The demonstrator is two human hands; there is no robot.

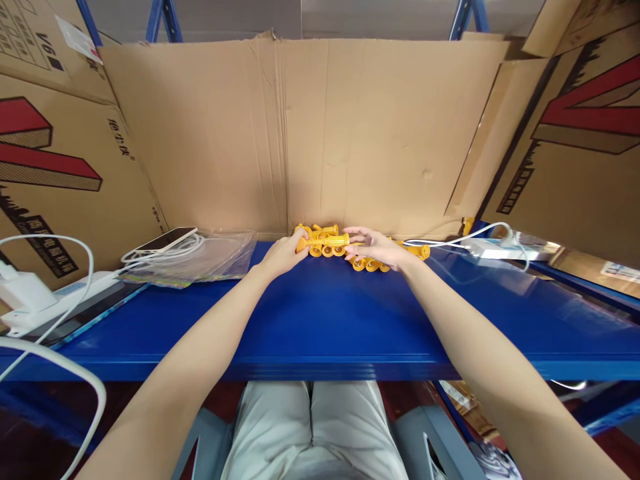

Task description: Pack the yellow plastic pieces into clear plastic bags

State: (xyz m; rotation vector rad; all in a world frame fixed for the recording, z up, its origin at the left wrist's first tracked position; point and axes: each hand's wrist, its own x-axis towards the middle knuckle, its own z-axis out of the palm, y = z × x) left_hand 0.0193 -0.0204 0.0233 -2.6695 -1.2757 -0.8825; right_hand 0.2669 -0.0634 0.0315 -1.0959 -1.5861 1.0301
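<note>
Reaching forward over the blue tabletop (pixel 320 320), both hands meet at a heap of yellow plastic pieces (pixel 370 260) lying against the cardboard wall (pixel 300 133) at the far edge. The left hand (pixel 283 253) is closed around the left end of one yellow tube (pixel 330 240), which lies crosswise, its long axis running left to right between the two hands. The right hand (pixel 375 248) is open, fingers spread and flat, fingertips touching the tube's right end while the palm rests over the rest of the heap. So the tube sits just ahead of both hands, gripped by the left and only touched by the right; the remaining pieces lie under and beyond the right hand. Well off to the left of the left hand lie a phone (pixel 165 240) on a clear plastic bag (pixel 200 260), a coiled white cable (pixel 170 252) and a white charger (pixel 23 293). To the right of the right hand another white cable (pixel 465 235) trails away
</note>
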